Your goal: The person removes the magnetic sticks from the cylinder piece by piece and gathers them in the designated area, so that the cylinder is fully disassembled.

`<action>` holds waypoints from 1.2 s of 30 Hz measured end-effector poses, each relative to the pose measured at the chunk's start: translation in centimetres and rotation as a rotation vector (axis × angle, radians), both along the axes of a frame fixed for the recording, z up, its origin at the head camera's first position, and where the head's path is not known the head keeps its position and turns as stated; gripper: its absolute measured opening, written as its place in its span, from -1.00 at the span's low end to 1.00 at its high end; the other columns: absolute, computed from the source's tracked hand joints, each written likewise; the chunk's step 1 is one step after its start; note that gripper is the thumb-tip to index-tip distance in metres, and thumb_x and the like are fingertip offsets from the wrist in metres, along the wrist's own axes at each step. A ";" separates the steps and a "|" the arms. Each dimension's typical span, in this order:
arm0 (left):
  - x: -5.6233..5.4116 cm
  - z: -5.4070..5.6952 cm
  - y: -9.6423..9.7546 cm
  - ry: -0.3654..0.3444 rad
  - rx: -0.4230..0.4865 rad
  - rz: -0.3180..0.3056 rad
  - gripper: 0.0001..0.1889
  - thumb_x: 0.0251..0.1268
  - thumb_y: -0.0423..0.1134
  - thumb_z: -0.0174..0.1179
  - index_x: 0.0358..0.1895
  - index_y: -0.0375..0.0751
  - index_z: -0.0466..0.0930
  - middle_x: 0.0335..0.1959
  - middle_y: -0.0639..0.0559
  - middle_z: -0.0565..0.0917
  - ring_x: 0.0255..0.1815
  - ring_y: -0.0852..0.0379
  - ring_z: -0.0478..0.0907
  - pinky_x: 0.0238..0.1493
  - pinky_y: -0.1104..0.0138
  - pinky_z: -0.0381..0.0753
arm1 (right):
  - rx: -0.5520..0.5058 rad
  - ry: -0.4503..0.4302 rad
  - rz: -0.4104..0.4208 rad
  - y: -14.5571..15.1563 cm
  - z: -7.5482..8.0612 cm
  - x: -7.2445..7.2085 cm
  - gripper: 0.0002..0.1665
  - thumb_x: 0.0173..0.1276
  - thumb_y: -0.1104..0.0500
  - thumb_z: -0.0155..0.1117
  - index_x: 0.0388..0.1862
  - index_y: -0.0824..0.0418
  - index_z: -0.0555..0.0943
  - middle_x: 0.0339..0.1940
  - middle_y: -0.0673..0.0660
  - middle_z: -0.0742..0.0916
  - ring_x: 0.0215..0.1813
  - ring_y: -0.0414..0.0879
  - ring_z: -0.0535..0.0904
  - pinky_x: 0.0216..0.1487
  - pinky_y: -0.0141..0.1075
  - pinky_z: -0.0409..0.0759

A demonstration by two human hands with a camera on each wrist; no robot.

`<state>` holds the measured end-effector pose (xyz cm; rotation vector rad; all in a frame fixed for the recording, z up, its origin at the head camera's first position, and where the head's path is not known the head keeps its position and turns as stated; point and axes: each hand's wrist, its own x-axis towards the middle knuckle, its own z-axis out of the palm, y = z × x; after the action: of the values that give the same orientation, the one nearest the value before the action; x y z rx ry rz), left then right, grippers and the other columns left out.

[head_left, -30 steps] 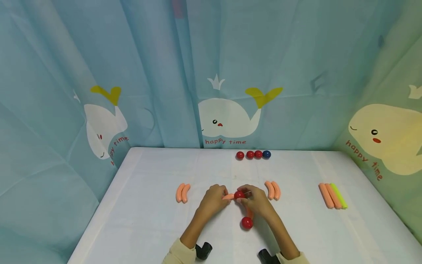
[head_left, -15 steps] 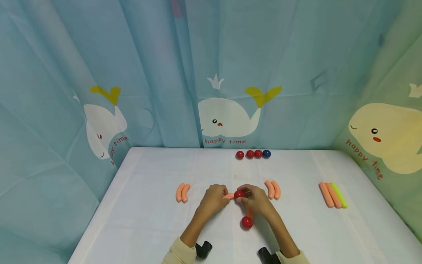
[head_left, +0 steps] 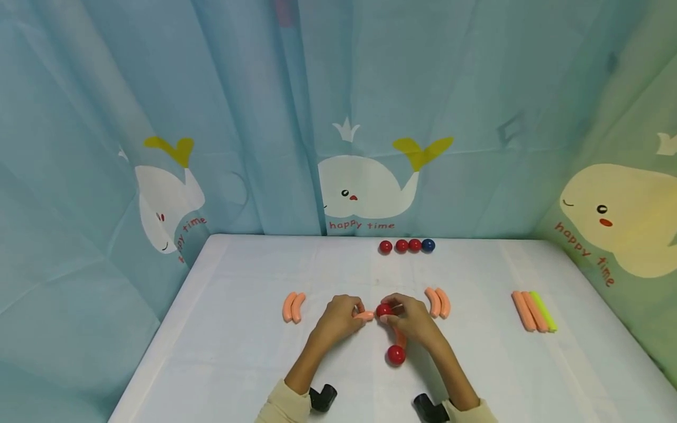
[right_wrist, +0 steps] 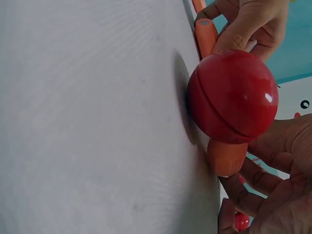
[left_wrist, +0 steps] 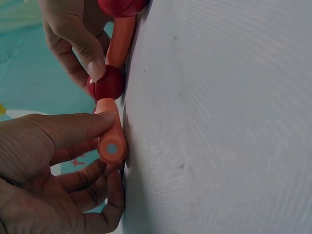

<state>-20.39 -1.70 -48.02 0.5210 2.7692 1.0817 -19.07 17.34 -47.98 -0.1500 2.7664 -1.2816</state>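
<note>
My left hand pinches a short curved orange rod between thumb and fingers. A round grey disc shows in the rod's near end in the left wrist view. Just to the right, my right hand grips a red ball, thumb pressed on its side. The left rod's tip stands right at this ball. A second curved orange rod runs from the held ball toward the front, ending at another red ball, which looms large in the right wrist view.
Three red balls and a blue ball line the back edge. Curved orange rods lie in pairs at left and right. Farther right are straight orange rods and a lime green rod. A whale-print curtain surrounds the table.
My left hand has shifted slightly left with the orange rod, and a narrow gap now shows between rod and held ball in the head view. The right hand stays in place.
</note>
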 end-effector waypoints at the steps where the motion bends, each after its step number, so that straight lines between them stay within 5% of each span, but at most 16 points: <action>1: 0.0 0.0 0.0 0.001 0.005 -0.001 -0.79 0.23 -0.12 0.35 -0.40 -0.20 0.68 -0.68 0.16 0.40 -0.64 0.31 0.29 -0.62 0.47 0.28 | 0.001 -0.005 -0.005 0.0 0.0 0.0 -0.66 0.16 0.32 0.44 -0.05 0.20 0.65 -0.16 0.09 0.75 -0.05 0.00 0.67 -0.07 -0.16 0.68; 17: 1.4 0.1 -1.3 -0.094 0.134 0.056 -0.85 0.23 -0.24 0.31 -0.37 -0.22 0.56 -0.64 0.10 0.50 -0.71 0.29 0.46 -0.64 0.45 0.38 | 0.010 -0.055 -0.027 -0.1 -0.1 0.1 -0.65 0.18 0.28 0.44 -0.03 0.18 0.64 -0.14 0.10 0.74 -0.01 0.02 0.66 -0.06 -0.16 0.68; 26: 1.6 2.3 -5.7 -0.002 0.136 0.266 -0.82 0.22 -0.29 0.28 -0.20 -0.31 0.56 -0.52 0.02 0.61 -0.62 0.27 0.56 -0.42 0.27 0.57 | -0.004 -0.060 -0.024 0.2 0.1 0.1 -0.64 0.19 0.27 0.44 -0.02 0.17 0.63 -0.14 0.09 0.73 -0.02 -0.01 0.64 -0.10 -0.21 0.69; 31: 1.1 2.2 -9.1 -0.046 0.209 0.416 -0.80 0.24 -0.30 0.25 -0.15 -0.34 0.54 -0.47 -0.06 0.63 -0.60 0.15 0.62 -0.54 0.36 0.52 | -0.005 -0.059 -0.016 0.3 -0.1 0.0 -0.64 0.20 0.25 0.44 -0.01 0.17 0.62 -0.13 0.08 0.73 -0.02 -0.03 0.63 -0.10 -0.22 0.69; 36: 0.9 1.7 -11.9 -0.049 0.142 0.519 -0.73 0.28 -0.26 0.20 -0.08 -0.41 0.54 -0.34 -0.18 0.63 -0.52 0.08 0.57 -0.53 0.35 0.50 | -0.004 -0.066 -0.019 0.2 -0.1 0.0 -0.65 0.20 0.24 0.44 -0.02 0.16 0.62 -0.14 0.08 0.72 -0.02 -0.03 0.63 -0.09 -0.21 0.69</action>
<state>-19.51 -13.59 -46.31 -0.2329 2.8686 1.3668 -19.06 17.50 -48.04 -0.0802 2.7172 -1.2725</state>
